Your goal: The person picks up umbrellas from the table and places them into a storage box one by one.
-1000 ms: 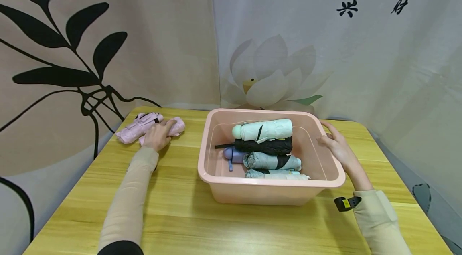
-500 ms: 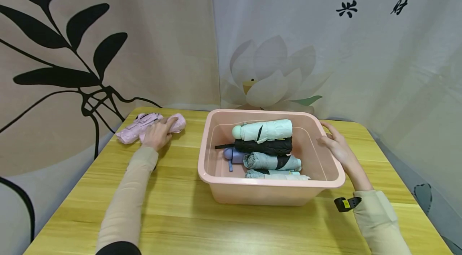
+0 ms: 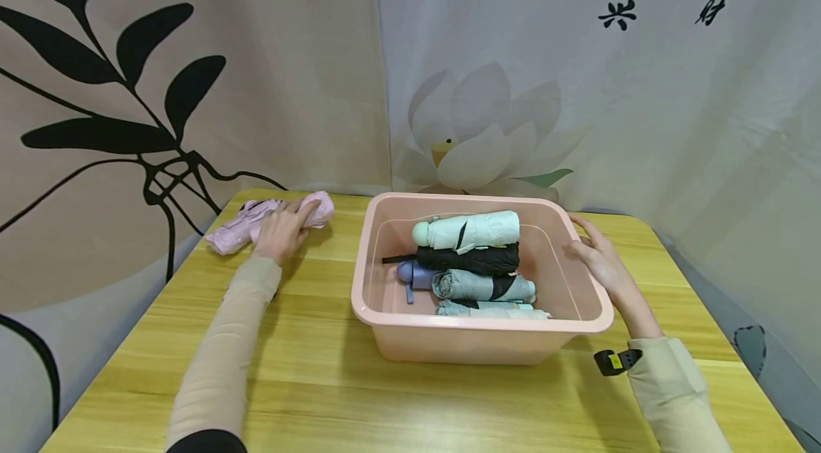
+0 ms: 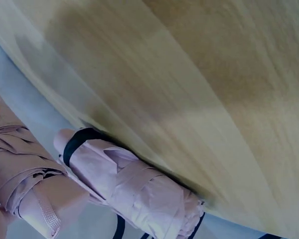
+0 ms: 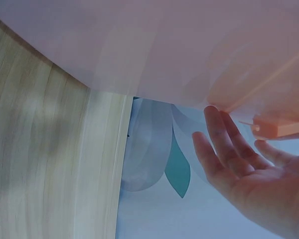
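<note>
In the head view my left hand [image 3: 282,228] grips a folded pink umbrella [image 3: 321,209] at the table's back left. Its rolled fabric and wrist strap show at the left edge of the left wrist view, with fingertips on it. A second pink folded umbrella [image 4: 134,186], with a black band, lies on the table beside it. At the other side, my right hand [image 3: 599,257] holds the right rim of a pink plastic bin [image 3: 481,339], thumb over the rim. The right wrist view shows its fingers [image 5: 222,137] along the outer wall.
Inside the bin lie several folded umbrellas: a mint one [image 3: 474,231], a black one [image 3: 471,259], a blue-violet one [image 3: 420,275] and a grey-blue one [image 3: 484,287], with pale ones near the front wall. A printed curtain [image 3: 308,68] hangs behind the wooden table [image 3: 321,396].
The left hand has closed further round the pink umbrella, whose near-right end has tipped up and shifted slightly back and right. The right hand and bin have stayed put.
</note>
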Action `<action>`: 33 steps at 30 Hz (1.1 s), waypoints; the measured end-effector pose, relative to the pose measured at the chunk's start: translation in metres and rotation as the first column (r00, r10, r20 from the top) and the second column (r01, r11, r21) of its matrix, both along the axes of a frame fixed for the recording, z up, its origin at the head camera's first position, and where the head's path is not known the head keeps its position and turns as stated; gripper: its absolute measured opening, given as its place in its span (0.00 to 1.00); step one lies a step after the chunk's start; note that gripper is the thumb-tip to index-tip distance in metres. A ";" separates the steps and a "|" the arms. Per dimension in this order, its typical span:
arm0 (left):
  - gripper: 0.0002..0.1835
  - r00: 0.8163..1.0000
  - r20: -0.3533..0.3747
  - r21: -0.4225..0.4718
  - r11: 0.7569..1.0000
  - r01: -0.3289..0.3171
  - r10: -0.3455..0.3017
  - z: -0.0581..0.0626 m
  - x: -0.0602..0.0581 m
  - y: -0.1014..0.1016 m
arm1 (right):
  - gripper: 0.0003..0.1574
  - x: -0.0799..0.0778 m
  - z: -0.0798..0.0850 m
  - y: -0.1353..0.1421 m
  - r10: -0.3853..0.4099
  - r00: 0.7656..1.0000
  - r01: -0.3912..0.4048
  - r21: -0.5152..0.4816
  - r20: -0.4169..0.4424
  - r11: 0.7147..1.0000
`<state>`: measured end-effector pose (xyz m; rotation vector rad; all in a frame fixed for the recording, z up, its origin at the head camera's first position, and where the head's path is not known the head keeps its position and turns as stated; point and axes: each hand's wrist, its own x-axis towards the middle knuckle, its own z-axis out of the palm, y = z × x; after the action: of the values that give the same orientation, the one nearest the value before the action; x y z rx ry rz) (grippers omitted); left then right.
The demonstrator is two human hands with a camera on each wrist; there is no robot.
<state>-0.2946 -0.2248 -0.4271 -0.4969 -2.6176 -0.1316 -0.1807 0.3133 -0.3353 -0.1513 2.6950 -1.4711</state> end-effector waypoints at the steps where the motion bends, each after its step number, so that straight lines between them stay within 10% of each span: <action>1: 0.32 1.000 -0.009 0.005 1.000 0.001 -0.001 0.001 0.000 0.000 | 0.37 0.000 0.000 0.000 -0.001 1.000 0.001 0.002 -0.001 1.000; 33: 0.34 0.972 -0.226 0.013 0.998 0.067 -0.062 0.037 0.005 0.012 | 0.36 0.000 0.001 0.000 0.004 1.000 -0.004 0.004 -0.002 1.000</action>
<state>-0.2895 -0.2126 -0.3906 -0.5562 -2.3769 -0.1163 -0.1811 0.3133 -0.3348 -0.1577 2.6973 -1.4651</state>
